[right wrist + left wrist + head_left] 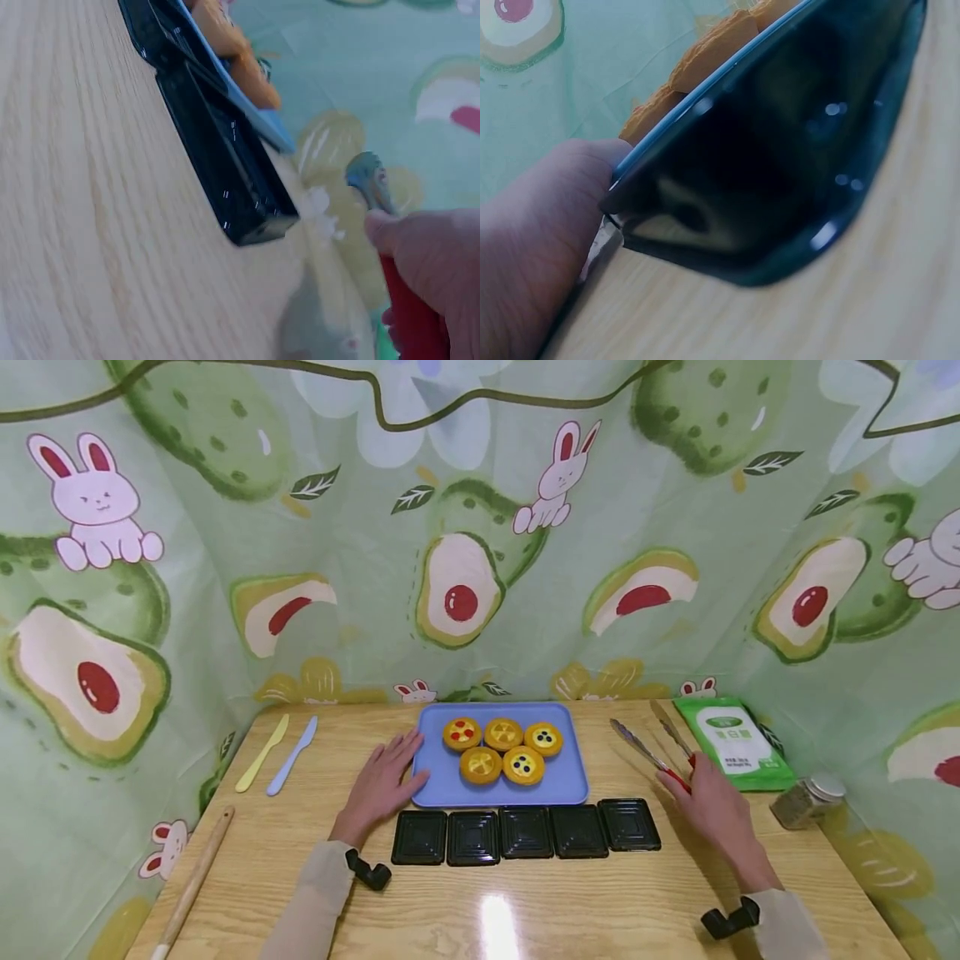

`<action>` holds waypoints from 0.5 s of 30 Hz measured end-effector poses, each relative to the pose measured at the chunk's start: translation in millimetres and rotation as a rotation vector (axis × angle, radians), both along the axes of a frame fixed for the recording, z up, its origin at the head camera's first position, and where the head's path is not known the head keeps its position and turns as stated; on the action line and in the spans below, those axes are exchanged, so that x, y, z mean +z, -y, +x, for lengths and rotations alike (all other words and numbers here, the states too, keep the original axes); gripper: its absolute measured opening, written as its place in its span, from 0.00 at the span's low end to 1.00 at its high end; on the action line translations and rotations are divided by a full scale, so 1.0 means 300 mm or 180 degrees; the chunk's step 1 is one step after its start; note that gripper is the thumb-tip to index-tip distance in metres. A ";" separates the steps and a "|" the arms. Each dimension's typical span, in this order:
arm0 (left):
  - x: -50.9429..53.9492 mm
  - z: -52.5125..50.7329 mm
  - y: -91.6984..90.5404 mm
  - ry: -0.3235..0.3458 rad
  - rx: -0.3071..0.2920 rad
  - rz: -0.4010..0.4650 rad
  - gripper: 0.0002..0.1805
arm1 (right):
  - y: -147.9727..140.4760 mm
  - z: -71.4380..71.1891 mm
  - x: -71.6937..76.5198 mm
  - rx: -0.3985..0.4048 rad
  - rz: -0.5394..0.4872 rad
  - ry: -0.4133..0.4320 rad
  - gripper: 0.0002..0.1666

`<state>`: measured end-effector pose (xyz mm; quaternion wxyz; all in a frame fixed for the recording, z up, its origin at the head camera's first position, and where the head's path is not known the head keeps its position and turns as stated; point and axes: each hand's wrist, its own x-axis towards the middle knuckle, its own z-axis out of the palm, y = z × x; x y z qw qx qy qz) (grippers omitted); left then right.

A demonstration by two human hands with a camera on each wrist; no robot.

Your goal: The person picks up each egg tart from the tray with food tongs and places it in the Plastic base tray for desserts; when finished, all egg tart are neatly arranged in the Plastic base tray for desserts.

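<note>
My left hand [382, 781] lies at the left edge of a blue tray [562, 787], fingers extended, thumb at the rim. On that tray sit several toy tarts; one tart [462, 735] has red dots, others carry dark berries or yellow wedges. My right hand [716, 806] grips metal tongs [637, 745] by their red handles, the tips apart with nothing between them. In the right wrist view, the thumb presses along the red handle [411, 315]. A row of black square plastic containers [472, 838] stands in front of the tray, between my hands.
To the left lie a yellow knife [262, 753], a blue knife [292, 756] and a wooden rod [197, 881]. A green and white packet [738, 743] and a small lidded jar [806, 803] are at the right. A patterned curtain [360, 610] surrounds the wooden table [600, 910].
</note>
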<state>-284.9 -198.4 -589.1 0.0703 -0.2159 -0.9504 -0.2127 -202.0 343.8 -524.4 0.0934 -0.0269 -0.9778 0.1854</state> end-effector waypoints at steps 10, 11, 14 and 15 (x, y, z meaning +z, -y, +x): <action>0.003 0.001 -0.003 -0.0043 0.0000 -0.0076 0.42 | 0.095 0.010 0.091 0.0197 0.0238 0.0229 0.47; 0.003 0.001 -0.002 -0.0033 -0.0002 -0.0086 0.42 | 0.104 0.007 0.092 0.0253 0.0266 0.0237 0.47; 0.002 0.000 -0.001 -0.0018 -0.0013 -0.0099 0.42 | 0.130 -0.003 0.087 0.0388 0.0363 0.0266 0.46; 0.001 -0.002 -0.001 -0.0018 -0.0015 -0.0098 0.42 | 0.138 -0.006 0.083 0.0422 0.0399 0.0254 0.45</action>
